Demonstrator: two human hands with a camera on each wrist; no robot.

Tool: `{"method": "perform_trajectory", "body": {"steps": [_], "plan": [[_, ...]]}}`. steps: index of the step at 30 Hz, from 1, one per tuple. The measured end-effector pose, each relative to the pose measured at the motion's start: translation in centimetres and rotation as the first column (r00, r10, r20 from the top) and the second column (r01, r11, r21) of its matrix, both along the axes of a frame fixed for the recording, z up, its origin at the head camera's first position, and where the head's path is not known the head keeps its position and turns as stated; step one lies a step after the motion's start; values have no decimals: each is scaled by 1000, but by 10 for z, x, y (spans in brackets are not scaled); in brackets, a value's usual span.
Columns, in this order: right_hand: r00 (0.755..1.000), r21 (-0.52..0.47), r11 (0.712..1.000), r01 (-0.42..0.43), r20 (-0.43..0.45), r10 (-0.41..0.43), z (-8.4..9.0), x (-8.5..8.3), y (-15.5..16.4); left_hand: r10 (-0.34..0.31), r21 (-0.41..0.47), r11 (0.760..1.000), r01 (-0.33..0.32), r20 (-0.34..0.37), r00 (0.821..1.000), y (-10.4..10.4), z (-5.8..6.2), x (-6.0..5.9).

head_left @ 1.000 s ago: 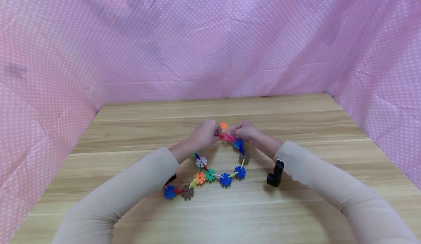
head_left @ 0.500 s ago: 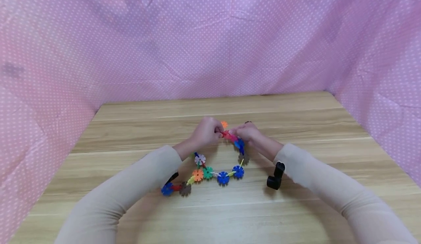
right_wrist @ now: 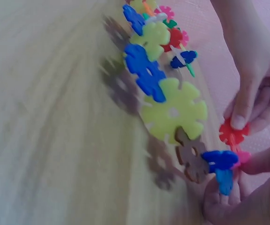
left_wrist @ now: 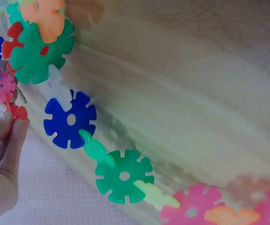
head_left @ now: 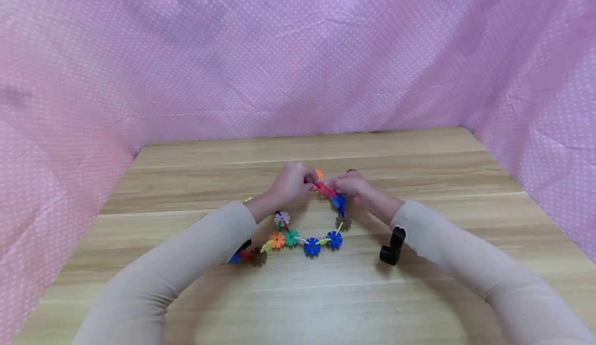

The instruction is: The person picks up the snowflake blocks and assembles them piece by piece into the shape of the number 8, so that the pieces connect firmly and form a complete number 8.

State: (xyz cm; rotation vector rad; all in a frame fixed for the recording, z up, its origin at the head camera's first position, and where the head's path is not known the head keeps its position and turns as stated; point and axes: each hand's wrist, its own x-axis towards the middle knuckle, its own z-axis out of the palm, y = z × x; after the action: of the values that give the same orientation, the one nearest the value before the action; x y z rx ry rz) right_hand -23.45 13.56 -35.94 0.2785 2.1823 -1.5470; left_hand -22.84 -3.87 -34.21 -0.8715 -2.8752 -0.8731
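Pink dotted cloth (head_left: 298,55) walls in a pale wooden desk (head_left: 419,293). On it lies a looping chain of snowflake discs (head_left: 307,241), which has slid slightly toward the left sleeve over the last second. Both hands stay at its far end: the left hand (head_left: 291,184) pinches a red disc (right_wrist: 233,133), the right hand (head_left: 351,184) pinches, seemingly, the pink and blue pieces beside it. The joint there looks unfinished. A black clip (head_left: 392,245) lies beside the right sleeve.
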Motion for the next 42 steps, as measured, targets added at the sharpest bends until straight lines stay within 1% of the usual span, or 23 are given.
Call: {"method": "perform_trajectory", "body": {"steps": [3, 6, 9, 15, 18, 21, 23, 25, 28, 31, 33, 35, 37, 42], "plan": [[997, -30, 996, -78, 5, 79, 2, -2, 6, -3, 20, 1000, 2, 47, 999, 0, 1, -2], [991, -44, 990, -135, -6, 135, 4, -5, 9, 3, 65, 998, -9, 92, 996, -1, 1, -3], [984, -15, 985, -174, -28, 174, 6, -7, 10, 6, 98, 995, -18, 122, 992, -1, 0, -3], [974, 22, 976, -215, -63, 216, 7, -9, 8, 34, 142, 988, -60, 179, 983, -1, -2, -4], [973, 14, 976, -219, -69, 219, 7, -10, 8, 42, 148, 986, -74, 210, 977, -1, -2, -4], [974, -13, 976, -217, -73, 215, 4, -10, 9, 39, 130, 989, -74, 252, 967, -1, -1, -6], [975, -49, 976, -214, -66, 210, 2, -10, 12, 50, 101, 992, -82, 288, 956, -2, 1, -9], [978, -60, 978, -201, -62, 197, 0, -10, 16, 75, 59, 993, -99, 315, 946, -2, 3, -14], [983, -38, 983, -178, -55, 176, -2, -8, 25, 138, -20, 990, -139, 322, 937, 0, 4, -24], [985, 8, 986, -166, -54, 166, -3, -6, 33, 203, -113, 978, -176, 318, 926, 6, 4, -35], [983, 27, 985, -173, -54, 174, -3, -4, 37, 232, -199, 964, -176, 313, 921, 12, 3, -42], [983, 26, 984, -175, -51, 176, -3, -2, 40, 247, -274, 948, -163, 305, 920, 18, 2, -47], [984, 33, 985, -170, -49, 171, -3, -1, 42, 239, -338, 930, -141, 271, 932, 24, 0, -51], [984, 56, 984, -170, -54, 173, -4, 3, 47, 205, -389, 915, -107, 220, 954, 36, -5, -52]]}}
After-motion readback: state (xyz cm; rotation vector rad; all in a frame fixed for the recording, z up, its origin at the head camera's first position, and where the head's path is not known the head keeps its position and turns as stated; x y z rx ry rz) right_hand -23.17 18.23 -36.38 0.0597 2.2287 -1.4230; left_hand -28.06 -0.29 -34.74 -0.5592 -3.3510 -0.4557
